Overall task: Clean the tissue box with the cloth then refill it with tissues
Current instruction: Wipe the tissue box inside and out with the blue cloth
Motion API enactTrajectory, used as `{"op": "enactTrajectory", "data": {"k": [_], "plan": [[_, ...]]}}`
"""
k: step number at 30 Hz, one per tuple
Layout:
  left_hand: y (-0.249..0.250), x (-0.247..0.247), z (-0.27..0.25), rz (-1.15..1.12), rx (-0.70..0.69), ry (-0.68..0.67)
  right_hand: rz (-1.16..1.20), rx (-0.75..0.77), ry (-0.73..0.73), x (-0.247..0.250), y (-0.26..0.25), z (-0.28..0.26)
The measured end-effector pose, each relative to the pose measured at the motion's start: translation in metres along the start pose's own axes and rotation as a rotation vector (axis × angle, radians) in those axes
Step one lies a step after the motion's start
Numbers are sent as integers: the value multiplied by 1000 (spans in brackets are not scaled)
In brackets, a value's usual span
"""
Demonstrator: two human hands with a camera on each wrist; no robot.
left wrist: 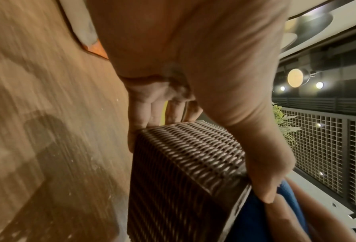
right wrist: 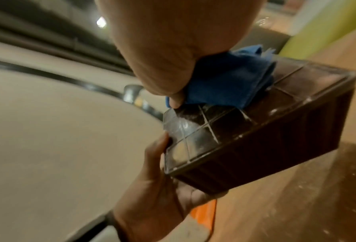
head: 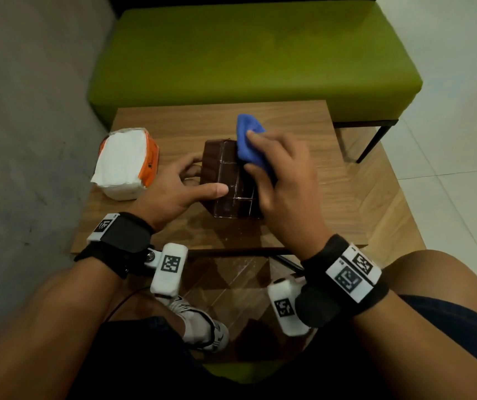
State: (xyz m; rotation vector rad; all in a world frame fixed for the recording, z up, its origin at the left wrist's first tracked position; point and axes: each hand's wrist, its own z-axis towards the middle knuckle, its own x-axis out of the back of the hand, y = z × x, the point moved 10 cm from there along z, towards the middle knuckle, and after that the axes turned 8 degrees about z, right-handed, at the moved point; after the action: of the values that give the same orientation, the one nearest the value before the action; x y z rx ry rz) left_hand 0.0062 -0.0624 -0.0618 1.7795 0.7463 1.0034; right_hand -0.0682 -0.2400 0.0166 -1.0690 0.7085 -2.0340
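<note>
Brown tissue box (head: pixel 231 180) tipped on counter (head: pixel 303 197), clamped by left hand (head: pixel 171 189). Blue cloth (head: pixel 249 145) pinched by right hand (head: pixel 283 180), pressed onto box. Tissue pack (head: pixel 124 163) left of box.

Item count: one tissue box (head: pixel 228 180) between the two hands; one blue cloth (head: pixel 249 142) under the right hand (head: pixel 283 180); one pack of tissues (head: pixel 124 163) beyond the left hand (head: pixel 171 189); one worktop (head: pixel 303 203).

On the table (head: pixel 289 232), the tissue pack (head: pixel 122 163) lies left of the tissue box (head: pixel 228 180), bench (head: pixel 246 53) behind.
</note>
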Motion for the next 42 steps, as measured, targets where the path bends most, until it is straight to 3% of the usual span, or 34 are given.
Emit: {"op": "enactTrajectory", "data": {"k": [3, 7, 11, 16, 21, 25, 27, 30, 32, 36, 37, 40, 42], "plan": [[-1, -6, -4, -58, 20, -44, -42, 125, -88, -1, -5, 3], [1, -11, -3, -99, 29, -61, -79, 75, -4, 13, 2, 15], [0, -10, 1, -92, 34, -57, -140, 218, -235, -19, -32, -10], [-4, -9, 0, -101, 30, -53, -126, 50, -18, 6, 3, 15], [-8, -10, -1, -46, 5, -88, -113, 216, -223, -27, -41, 1], [-20, -3, 0, -142, 33, -86, -162, 68, -53, 1, -8, 17], [-22, -2, 1, -137, 24, -89, -159, 22, -24, -4, -15, 14], [-25, 1, 3, -157, 13, -94, -149, 136, -201, -37, -45, -5], [-26, 6, 3, -181, 16, -77, -188, 160, -231, -35, -40, -7], [-31, 9, 3, -220, 13, -55, -161, -19, 20, -2, -10, 8], [-31, 8, 3, -226, 15, -50, -157, -19, 19, -7, -18, 7], [-30, 8, 5, -224, 6, -61, -174, 97, -168, -43, -49, -5], [-34, 14, 4, -233, 7, -65, -202, 98, -181, -38, -39, -4]]}}
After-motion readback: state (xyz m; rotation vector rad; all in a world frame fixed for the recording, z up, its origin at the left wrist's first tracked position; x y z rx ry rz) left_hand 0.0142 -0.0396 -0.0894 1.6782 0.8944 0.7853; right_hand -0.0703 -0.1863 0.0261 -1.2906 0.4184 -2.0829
